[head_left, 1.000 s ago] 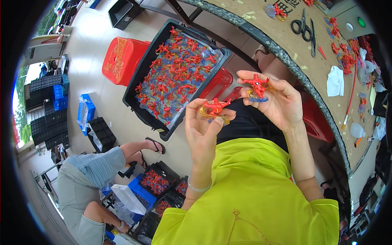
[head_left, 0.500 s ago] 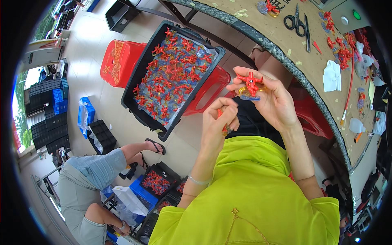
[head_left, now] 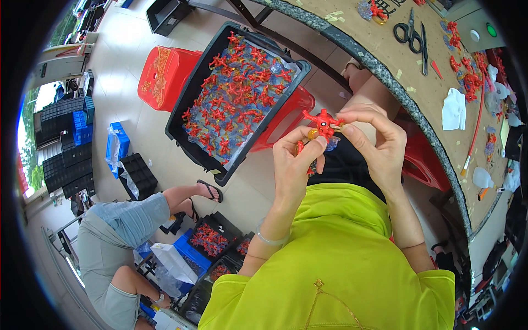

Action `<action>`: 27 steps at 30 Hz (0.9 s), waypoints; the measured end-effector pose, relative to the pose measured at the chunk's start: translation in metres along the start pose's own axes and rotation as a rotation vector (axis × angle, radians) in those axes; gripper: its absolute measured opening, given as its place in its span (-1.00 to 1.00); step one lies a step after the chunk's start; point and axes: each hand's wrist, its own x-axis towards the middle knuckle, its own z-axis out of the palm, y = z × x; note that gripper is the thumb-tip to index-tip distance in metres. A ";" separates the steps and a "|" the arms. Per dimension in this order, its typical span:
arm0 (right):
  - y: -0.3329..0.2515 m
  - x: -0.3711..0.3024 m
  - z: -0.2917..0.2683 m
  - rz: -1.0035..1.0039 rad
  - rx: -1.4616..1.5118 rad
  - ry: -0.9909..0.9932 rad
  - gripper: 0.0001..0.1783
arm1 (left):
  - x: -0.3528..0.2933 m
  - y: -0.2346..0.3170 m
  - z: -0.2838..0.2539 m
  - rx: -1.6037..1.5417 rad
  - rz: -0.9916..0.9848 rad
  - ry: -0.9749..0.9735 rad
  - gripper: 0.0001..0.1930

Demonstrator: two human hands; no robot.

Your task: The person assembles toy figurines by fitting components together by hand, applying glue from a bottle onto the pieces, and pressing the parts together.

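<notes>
In front of my body I hold a small red figurine (head_left: 324, 125) with yellow and clear blue parts. My left hand (head_left: 297, 159) is closed, its thumb and fingers on the figurine's lower side. A second red piece (head_left: 300, 147) shows between the left fingers, mostly hidden. My right hand (head_left: 379, 137) pinches the figurine's outstretched right-side limb between thumb and fingertips. Beyond my left hand, a black tray (head_left: 219, 177) lined with clear plastic holds many similar red and blue figurines (head_left: 234, 99). It rests across red stools (head_left: 168, 78).
A worktable (head_left: 379, 71) curves along the right with scissors (head_left: 410, 36), tweezers (head_left: 424, 49), a white cloth (head_left: 454, 110), a brush (head_left: 474, 137) and more figurines. At lower left a person (head_left: 110, 236) sits by crates (head_left: 212, 236) of red pieces.
My right hand has turned from an open palm carrying the figurine to a pinch on its limb. The figurine has moved left into my left hand's grip.
</notes>
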 end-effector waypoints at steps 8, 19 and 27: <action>-0.006 -0.001 0.005 0.007 -0.125 0.139 -0.89 | -0.002 -0.001 -0.005 -0.119 -0.151 -0.110 -0.74; -0.004 0.000 0.001 0.128 0.049 0.037 -0.86 | -0.007 0.001 0.001 -0.062 -0.061 -0.004 -0.82; -0.012 0.021 -0.003 0.126 0.052 -0.233 -0.82 | -0.012 -0.001 0.001 0.445 0.126 0.065 -0.86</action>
